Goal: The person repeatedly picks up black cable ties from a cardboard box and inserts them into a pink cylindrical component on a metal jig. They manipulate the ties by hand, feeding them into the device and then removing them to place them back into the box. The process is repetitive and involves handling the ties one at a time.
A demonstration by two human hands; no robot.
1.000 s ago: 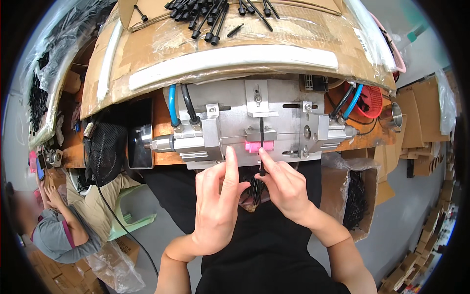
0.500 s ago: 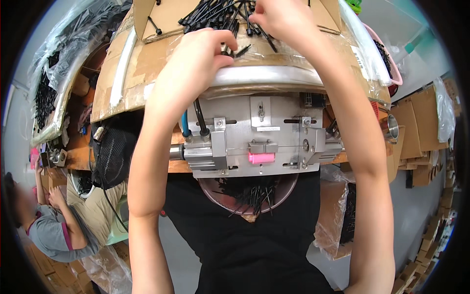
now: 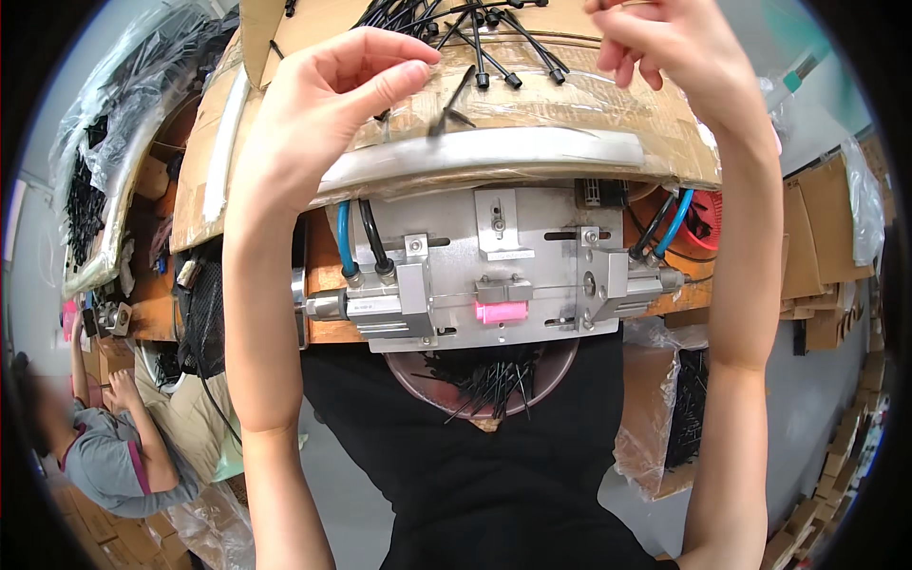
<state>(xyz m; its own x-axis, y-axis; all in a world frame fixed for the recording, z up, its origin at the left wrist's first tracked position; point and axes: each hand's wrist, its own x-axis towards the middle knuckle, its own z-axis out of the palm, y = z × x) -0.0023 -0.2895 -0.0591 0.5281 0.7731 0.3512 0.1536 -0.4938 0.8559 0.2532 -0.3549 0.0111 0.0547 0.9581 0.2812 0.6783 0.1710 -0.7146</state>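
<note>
My left hand is held over the front of the cardboard surface, thumb and fingers a little apart with nothing visible between them. Just beyond its fingertips is a blurred slender black piece. My right hand is raised above the far right part of the cardboard. Its fingers are loosely curled and apart, with no thing visible in them; the upper edge cuts off part of the hand. Between the hands lie several thin black plastic stems with wide capped ends, fanned toward me.
Nearer me stands a metal clamping fixture with a pink block, blue and black tubes. A bowl of black stems sits below it. A red basket is at right. Another person sits at left.
My right hand has moved right, away from the stems. My left hand has shifted left and its fingers have straightened. Several capped stems now lie nearer the front edge.
</note>
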